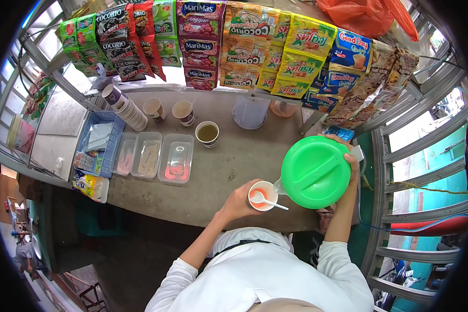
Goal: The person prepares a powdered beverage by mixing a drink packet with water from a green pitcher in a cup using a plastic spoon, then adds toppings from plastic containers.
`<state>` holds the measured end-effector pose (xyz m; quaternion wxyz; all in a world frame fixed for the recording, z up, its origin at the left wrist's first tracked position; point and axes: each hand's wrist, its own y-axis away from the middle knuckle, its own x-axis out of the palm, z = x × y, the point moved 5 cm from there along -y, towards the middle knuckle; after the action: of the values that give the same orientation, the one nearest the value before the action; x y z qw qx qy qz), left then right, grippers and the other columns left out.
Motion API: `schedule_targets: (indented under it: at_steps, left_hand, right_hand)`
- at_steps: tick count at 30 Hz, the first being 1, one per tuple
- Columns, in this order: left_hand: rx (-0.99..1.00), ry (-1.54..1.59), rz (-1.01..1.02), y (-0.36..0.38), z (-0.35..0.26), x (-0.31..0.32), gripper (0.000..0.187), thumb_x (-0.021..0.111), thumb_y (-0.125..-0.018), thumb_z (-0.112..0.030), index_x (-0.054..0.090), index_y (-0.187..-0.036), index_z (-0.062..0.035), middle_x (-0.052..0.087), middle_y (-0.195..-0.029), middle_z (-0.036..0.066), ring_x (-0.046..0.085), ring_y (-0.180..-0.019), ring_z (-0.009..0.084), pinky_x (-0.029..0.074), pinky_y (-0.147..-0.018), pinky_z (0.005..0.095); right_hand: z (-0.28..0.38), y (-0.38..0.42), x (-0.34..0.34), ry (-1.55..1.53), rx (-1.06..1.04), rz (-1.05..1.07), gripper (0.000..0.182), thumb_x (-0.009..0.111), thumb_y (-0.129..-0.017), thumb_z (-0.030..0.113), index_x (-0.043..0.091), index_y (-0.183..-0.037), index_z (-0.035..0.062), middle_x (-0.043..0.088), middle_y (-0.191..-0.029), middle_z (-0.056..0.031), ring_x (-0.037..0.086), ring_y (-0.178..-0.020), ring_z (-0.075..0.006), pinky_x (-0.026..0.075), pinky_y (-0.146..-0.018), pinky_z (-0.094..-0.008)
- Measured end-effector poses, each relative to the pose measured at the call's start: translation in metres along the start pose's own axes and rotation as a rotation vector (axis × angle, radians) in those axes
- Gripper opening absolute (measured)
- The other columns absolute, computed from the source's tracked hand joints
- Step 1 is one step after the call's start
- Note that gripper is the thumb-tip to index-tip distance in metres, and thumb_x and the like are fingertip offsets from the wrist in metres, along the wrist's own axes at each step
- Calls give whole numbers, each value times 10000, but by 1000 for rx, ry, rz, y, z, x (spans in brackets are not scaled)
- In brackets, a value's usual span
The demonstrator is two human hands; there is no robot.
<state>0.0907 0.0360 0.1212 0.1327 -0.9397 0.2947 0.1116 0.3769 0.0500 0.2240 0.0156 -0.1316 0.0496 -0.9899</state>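
Near the front of the counter my left hand [237,202] is wrapped round a paper cup [254,188] with orange-red contents. A white plastic spoon [272,202] leans in it, its handle sticking out over the rim to the right. My right hand [351,161] grips a pitcher [317,171] with a round green lid, fingers at its right side by the pale handle. The pitcher's spout [279,186] is right at the cup's rim. Farther back stands another paper cup [207,133] filled with a greenish-brown drink.
Sachet strips [200,47] hang along the back. Two paper cups [183,112], a cup stack [125,107] and a clear tub [249,113] stand behind. On the left are plastic boxes [176,158] and a blue basket [112,148]. Metal bars [382,208] edge the right side.
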Motion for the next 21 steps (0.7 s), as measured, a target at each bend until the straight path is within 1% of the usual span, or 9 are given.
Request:
schedule_targets:
  at_steps: [3, 6, 9, 14, 17, 18, 20, 21]
  left_hand:
    - [5, -5, -15, 2, -1, -2, 742, 850, -572, -152, 525, -1234, -67, 641, -1117, 134, 640, -1005, 292, 524, -874, 368]
    - [37, -54, -11, 2, -1, -3, 778, 881, -573, -178, 507, -1244, -52, 645, -1121, 117, 651, -998, 257, 522, -878, 356]
    - [18, -20, -27, 3, -4, -4, 734, 851, -576, -154, 526, -1229, -71, 639, -1113, 135, 639, -998, 297, 524, -871, 369]
    - [27, -15, -21, 3, -1, -2, 746, 852, -570, -150, 518, -1233, -70, 641, -1101, 135, 640, -990, 301, 525, -865, 369]
    - [29, -13, -17, 3, -1, -2, 755, 852, -565, -146, 513, -1236, -68, 642, -1097, 136, 640, -988, 303, 525, -864, 370]
    - [31, -11, -17, 3, -1, -2, 758, 852, -564, -144, 512, -1237, -67, 641, -1096, 137, 639, -987, 303, 525, -863, 370]
    - [37, -28, -8, 3, 1, -2, 768, 870, -570, -166, 509, -1239, -56, 647, -1110, 119, 649, -990, 270, 522, -875, 358]
    - [40, -36, -4, 3, 2, -2, 773, 879, -573, -177, 508, -1240, -50, 650, -1116, 110, 654, -992, 253, 521, -880, 351]
  right_hand:
    - [-1, 0, 0, 10, 12, 12, 749, 617, -686, 422, 527, -1252, -59, 534, -1285, -265, 579, -1117, -347, 458, -973, -440]
    - [1, 1, 5, 18, 19, 17, 753, 619, -686, 425, 525, -1254, -60, 531, -1290, -263, 578, -1121, -348, 462, -968, -439]
    - [1, 2, 10, 25, 21, 24, 757, 619, -688, 427, 521, -1256, -64, 526, -1297, -261, 580, -1120, -349, 468, -963, -438]
    - [-3, 2, 8, 70, 25, 63, 761, 618, -690, 427, 515, -1257, -70, 524, -1300, -260, 582, -1122, -350, 469, -963, -442]
    - [-2, 1, 17, 33, 21, 78, 755, 616, -694, 423, 514, -1259, -67, 522, -1300, -260, 579, -1127, -349, 468, -963, -446]
    - [-1, 1, 18, 46, 21, 68, 756, 609, -691, 433, 525, -1245, -75, 533, -1289, -257, 583, -1118, -330, 464, -957, -416]
    - [0, 1, 18, 72, 21, 46, 762, 594, -685, 454, 546, -1217, -90, 555, -1266, -252, 590, -1099, -292, 456, -943, -355]
    - [0, 1, 16, 63, 19, 36, 762, 593, -685, 454, 546, -1216, -90, 552, -1269, -254, 590, -1099, -292, 456, -944, -356]
